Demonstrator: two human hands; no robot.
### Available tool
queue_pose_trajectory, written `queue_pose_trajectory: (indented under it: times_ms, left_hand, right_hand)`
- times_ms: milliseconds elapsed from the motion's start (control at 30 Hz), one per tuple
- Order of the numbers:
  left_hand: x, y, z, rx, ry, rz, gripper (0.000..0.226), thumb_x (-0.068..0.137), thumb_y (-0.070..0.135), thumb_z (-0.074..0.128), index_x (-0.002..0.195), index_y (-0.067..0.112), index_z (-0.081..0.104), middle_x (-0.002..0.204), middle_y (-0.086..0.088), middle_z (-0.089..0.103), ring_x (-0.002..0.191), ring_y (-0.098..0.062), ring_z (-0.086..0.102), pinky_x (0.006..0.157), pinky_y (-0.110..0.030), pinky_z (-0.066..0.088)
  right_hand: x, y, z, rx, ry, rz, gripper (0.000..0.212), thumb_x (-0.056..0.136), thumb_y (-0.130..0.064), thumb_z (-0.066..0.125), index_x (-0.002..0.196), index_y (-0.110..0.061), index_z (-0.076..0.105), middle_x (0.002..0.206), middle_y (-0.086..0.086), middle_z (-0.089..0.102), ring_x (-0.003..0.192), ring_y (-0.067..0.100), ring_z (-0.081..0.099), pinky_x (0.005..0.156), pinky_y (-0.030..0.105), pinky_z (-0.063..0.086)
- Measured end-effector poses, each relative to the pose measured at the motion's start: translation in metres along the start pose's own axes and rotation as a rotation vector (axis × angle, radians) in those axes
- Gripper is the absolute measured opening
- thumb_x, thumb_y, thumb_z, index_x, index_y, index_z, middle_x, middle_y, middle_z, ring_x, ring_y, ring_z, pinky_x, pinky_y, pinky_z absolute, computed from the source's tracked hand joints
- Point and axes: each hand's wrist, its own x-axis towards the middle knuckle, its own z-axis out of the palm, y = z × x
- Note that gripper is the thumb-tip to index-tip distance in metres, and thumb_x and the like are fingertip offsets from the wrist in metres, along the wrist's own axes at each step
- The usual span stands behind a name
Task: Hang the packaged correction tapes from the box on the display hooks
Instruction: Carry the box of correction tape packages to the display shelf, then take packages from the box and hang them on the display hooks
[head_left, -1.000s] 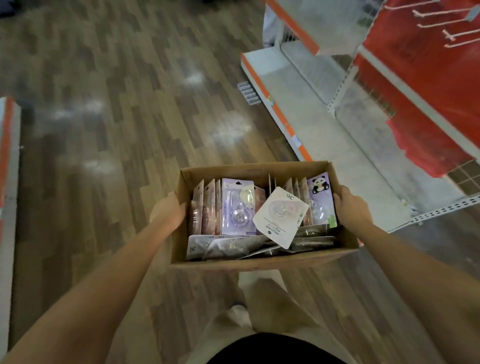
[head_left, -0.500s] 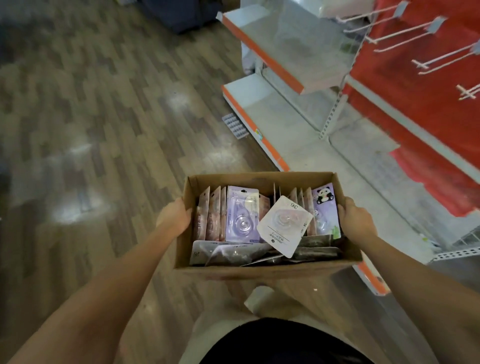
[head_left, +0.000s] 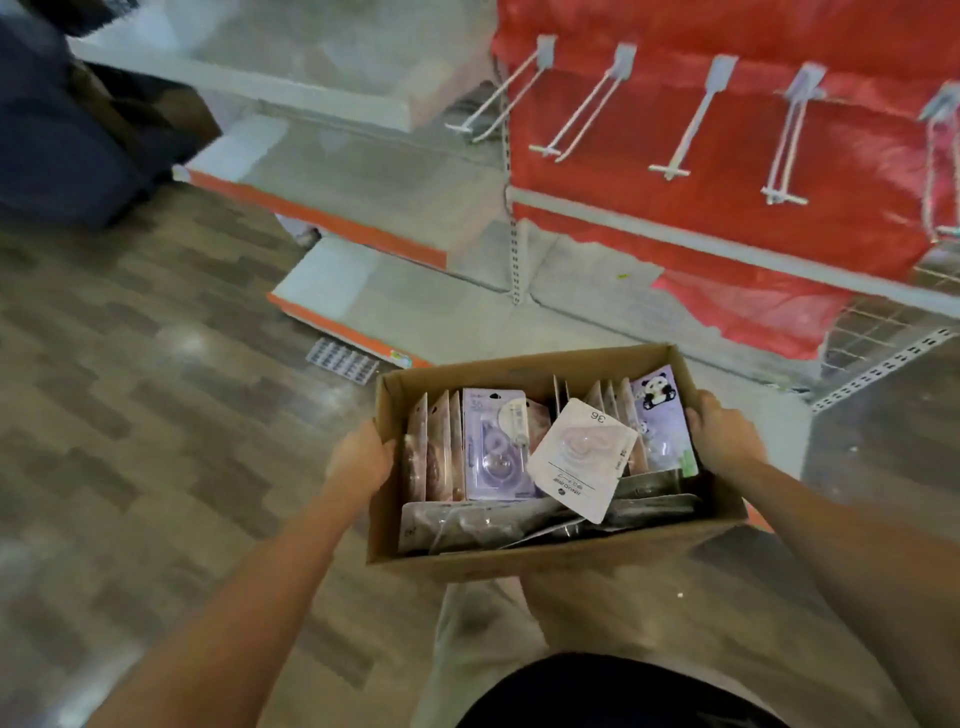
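I carry an open cardboard box (head_left: 524, 558) in front of my body. My left hand (head_left: 361, 460) grips its left wall and my right hand (head_left: 724, 436) grips its right wall. Inside stand several packaged correction tapes: a purple one (head_left: 496, 447) faces up, a white card marked 36 (head_left: 579, 460) lies tilted on top, and a panda-printed pack (head_left: 660, 410) leans at the right. Several bare white display hooks (head_left: 675, 124) stick out of a red back panel (head_left: 779, 171) above and beyond the box.
White shelves with orange front edges (head_left: 363, 234) stand to the left of the red panel. A small clear plastic tray (head_left: 343, 359) lies on the wood-pattern floor by the base shelf. A dark blue bulky object (head_left: 57, 135) sits at far left.
I have turned and stepped towards the shelving; the red panel and hooks now fill the upper right. Both hands keep the same hold on the box.
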Motion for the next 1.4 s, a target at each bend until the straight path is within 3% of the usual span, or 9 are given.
queue_pose_trajectory:
  times_ms: [200, 433, 700, 800, 867, 967, 1133, 1267, 1400]
  left_hand:
    - [0.111, 0.042, -0.037, 0.111, -0.076, 0.241, 0.043, 0.097, 0.025, 0.046, 0.132, -0.001, 0.04, 0.123, -0.024, 0.057, 0.114, -0.039, 0.054, 0.092, -0.042, 0.044]
    - [0.185, 0.104, -0.052, 0.151, -0.073, 0.409, 0.038, 0.098, 0.024, 0.046, 0.126, -0.001, 0.043, 0.122, -0.025, 0.057, 0.113, -0.04, 0.053, 0.091, -0.043, 0.042]
    - [0.226, 0.153, -0.02, 0.206, -0.102, 0.536, 0.035, 0.098, 0.024, 0.046, 0.121, -0.002, 0.044, 0.116, -0.027, 0.059, 0.109, -0.044, 0.054, 0.086, -0.044, 0.043]
    - [0.239, 0.167, -0.01, 0.238, -0.082, 0.578, 0.036, 0.098, 0.026, 0.046, 0.122, -0.001, 0.045, 0.115, -0.025, 0.06, 0.107, -0.041, 0.055, 0.085, -0.043, 0.043]
    - [0.253, 0.179, 0.007, 0.23, -0.064, 0.597, 0.036, 0.098, 0.027, 0.046, 0.122, 0.0, 0.046, 0.114, -0.024, 0.06, 0.106, -0.039, 0.056, 0.083, -0.042, 0.043]
    - [0.27, 0.192, 0.039, 0.213, -0.06, 0.609, 0.035, 0.098, 0.026, 0.046, 0.123, 0.001, 0.046, 0.113, -0.022, 0.06, 0.104, -0.038, 0.056, 0.079, -0.04, 0.042]
    - [0.311, 0.208, 0.098, 0.213, 0.0, 0.64, 0.034, 0.098, 0.025, 0.047, 0.12, -0.001, 0.049, 0.11, -0.023, 0.061, 0.101, -0.038, 0.057, 0.074, -0.038, 0.039]
    - [0.347, 0.22, 0.149, 0.224, 0.026, 0.651, 0.033, 0.098, 0.025, 0.047, 0.119, 0.0, 0.049, 0.107, -0.021, 0.061, 0.099, -0.036, 0.058, 0.071, -0.035, 0.037]
    - [0.395, 0.236, 0.2, 0.232, 0.053, 0.658, 0.035, 0.097, 0.028, 0.048, 0.119, 0.0, 0.05, 0.11, -0.021, 0.061, 0.101, -0.036, 0.058, 0.077, -0.038, 0.044]
  right_hand:
    - [0.011, -0.014, -0.003, 0.108, 0.065, 0.258, 0.031, 0.101, -0.022, 0.034, 0.12, 0.001, 0.043, 0.101, 0.033, 0.061, 0.091, 0.047, 0.058, 0.075, 0.045, 0.047]
    - [0.017, -0.023, -0.01, 0.155, 0.135, 0.44, 0.033, 0.102, -0.027, 0.029, 0.125, -0.006, 0.04, 0.105, 0.03, 0.062, 0.097, 0.044, 0.059, 0.08, 0.046, 0.048]
    - [0.028, 0.0, 0.0, 0.151, 0.177, 0.585, 0.035, 0.102, -0.028, 0.029, 0.124, -0.003, 0.042, 0.104, 0.031, 0.061, 0.095, 0.045, 0.058, 0.068, 0.04, 0.039]
    - [0.04, 0.011, 0.009, 0.162, 0.195, 0.607, 0.035, 0.102, -0.029, 0.028, 0.122, -0.005, 0.044, 0.102, 0.028, 0.062, 0.091, 0.043, 0.059, 0.069, 0.039, 0.042]
    - [0.052, 0.024, 0.023, 0.167, 0.219, 0.618, 0.034, 0.102, -0.03, 0.028, 0.119, -0.006, 0.045, 0.101, 0.027, 0.062, 0.09, 0.043, 0.059, 0.07, 0.04, 0.046]
    - [0.073, 0.044, 0.045, 0.163, 0.209, 0.633, 0.033, 0.102, -0.029, 0.028, 0.116, -0.004, 0.045, 0.103, 0.027, 0.061, 0.091, 0.042, 0.057, 0.067, 0.037, 0.039]
    - [0.122, 0.079, 0.089, 0.127, 0.218, 0.601, 0.031, 0.102, -0.027, 0.027, 0.116, -0.004, 0.043, 0.101, 0.028, 0.061, 0.077, 0.033, 0.049, 0.066, 0.036, 0.037]
    - [0.168, 0.105, 0.129, 0.123, 0.264, 0.571, 0.032, 0.102, -0.027, 0.029, 0.118, -0.004, 0.045, 0.103, 0.027, 0.061, 0.087, 0.039, 0.057, 0.068, 0.036, 0.039]
    - [0.216, 0.129, 0.17, 0.101, 0.285, 0.564, 0.033, 0.102, -0.026, 0.032, 0.12, -0.002, 0.047, 0.105, 0.028, 0.06, 0.092, 0.041, 0.058, 0.067, 0.034, 0.036]
